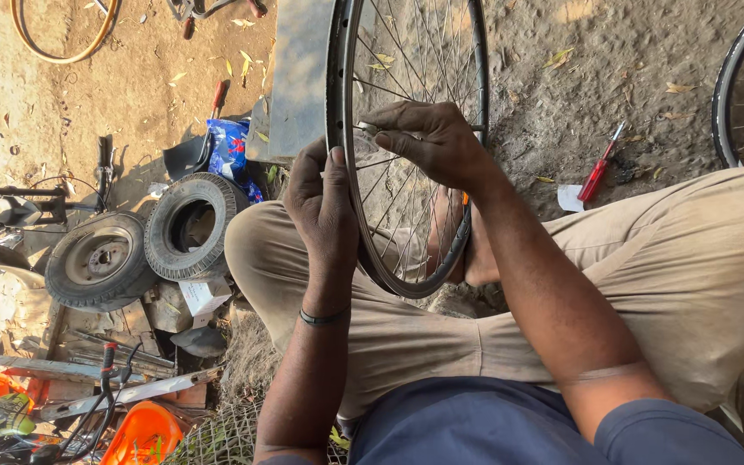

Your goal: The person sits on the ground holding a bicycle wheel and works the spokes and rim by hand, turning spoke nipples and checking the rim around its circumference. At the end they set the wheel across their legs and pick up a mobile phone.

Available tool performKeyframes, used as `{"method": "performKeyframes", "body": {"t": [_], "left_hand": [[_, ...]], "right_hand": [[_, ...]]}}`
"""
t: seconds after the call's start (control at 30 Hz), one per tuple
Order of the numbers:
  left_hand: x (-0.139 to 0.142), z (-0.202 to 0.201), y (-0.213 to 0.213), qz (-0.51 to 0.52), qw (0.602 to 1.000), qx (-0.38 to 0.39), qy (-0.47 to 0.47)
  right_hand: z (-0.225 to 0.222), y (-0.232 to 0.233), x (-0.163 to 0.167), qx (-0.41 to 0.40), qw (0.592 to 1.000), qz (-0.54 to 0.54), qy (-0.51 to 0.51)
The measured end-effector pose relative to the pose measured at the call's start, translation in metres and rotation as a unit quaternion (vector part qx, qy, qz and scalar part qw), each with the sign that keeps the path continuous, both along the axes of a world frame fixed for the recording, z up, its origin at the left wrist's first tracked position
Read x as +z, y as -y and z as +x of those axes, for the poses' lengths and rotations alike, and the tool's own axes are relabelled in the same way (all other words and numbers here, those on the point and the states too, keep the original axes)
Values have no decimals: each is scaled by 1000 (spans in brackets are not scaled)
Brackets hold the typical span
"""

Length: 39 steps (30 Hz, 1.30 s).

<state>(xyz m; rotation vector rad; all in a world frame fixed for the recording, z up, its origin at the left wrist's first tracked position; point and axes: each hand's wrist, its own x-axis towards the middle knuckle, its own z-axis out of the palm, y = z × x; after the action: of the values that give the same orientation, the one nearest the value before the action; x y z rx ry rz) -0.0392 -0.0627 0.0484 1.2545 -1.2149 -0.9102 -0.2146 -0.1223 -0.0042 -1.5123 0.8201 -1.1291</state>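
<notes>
Steel wheel rim (342, 129) — left hand (325, 207) grip clenched on its edge, right hand (428, 142) pinching spokes (406, 198) within.

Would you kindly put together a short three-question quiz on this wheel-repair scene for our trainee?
1. True or false: the left hand grips the rim of the spoked wheel.
2. Which lies on the ground right of the wheel? A) red-handled screwdriver B) hammer C) pliers
3. How many small tyres lie beside the person's left knee?

Key: 1 true. 2 A. 3 two; meanwhile the right hand reaches through the spokes, fingers closed on a small metal part.
</notes>
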Motion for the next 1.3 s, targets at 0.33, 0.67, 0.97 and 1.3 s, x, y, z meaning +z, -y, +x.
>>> {"method": "performKeyframes", "body": {"t": [0.33, 0.67, 0.97, 1.3], "left_hand": [[4, -9, -15, -9, 998, -18, -59], [7, -5, -8, -1, 999, 13, -51], [0, -3, -14, -18, 999, 5, -41], [7, 1, -29, -25, 996, -21, 82]], "right_hand": [[33, -14, -7, 13, 960, 68, 272], [28, -13, 32, -207, 936, -219, -182], [27, -16, 26, -158, 970, -136, -126], [5, -11, 22, -141, 986, -81, 23]]}}
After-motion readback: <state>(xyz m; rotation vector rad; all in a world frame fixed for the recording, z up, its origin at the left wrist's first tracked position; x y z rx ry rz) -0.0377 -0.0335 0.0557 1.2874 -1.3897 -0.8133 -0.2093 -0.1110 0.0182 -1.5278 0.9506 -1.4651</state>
